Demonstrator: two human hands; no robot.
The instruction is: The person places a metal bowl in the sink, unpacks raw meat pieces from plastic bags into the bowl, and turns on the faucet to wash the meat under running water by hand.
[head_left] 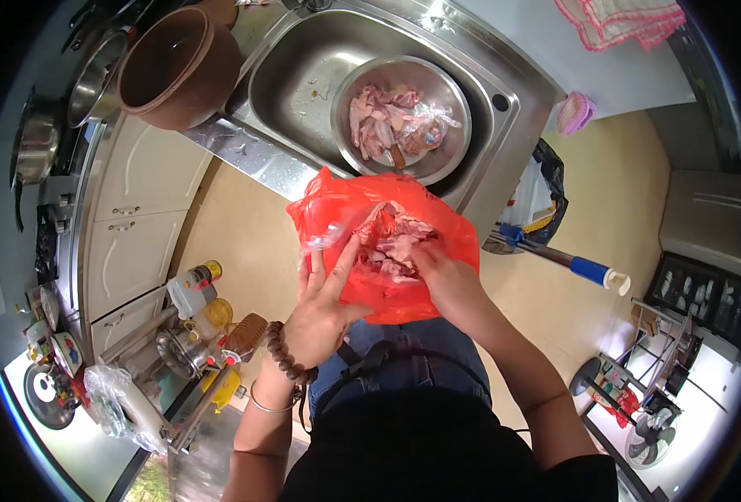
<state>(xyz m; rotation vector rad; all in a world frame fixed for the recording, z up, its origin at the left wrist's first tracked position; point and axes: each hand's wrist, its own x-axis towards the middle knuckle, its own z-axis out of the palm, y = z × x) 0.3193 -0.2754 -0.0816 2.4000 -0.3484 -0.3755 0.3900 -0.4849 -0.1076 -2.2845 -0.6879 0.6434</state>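
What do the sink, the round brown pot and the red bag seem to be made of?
Sink: brushed-looking stainless steel, grey with metallic glints.
Brown pot: probably unglazed clay, going by its dull earthy colour and thick rim.
Red bag: thin, slightly glossy plastic; it crinkles and looks translucent.

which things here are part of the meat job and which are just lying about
Seemingly in the job:
red bag, under both hands
raw meat inside it
metal bowl with more meat
sink

Seemingly just lying about:
pink-edged cloth
blue-handled pole
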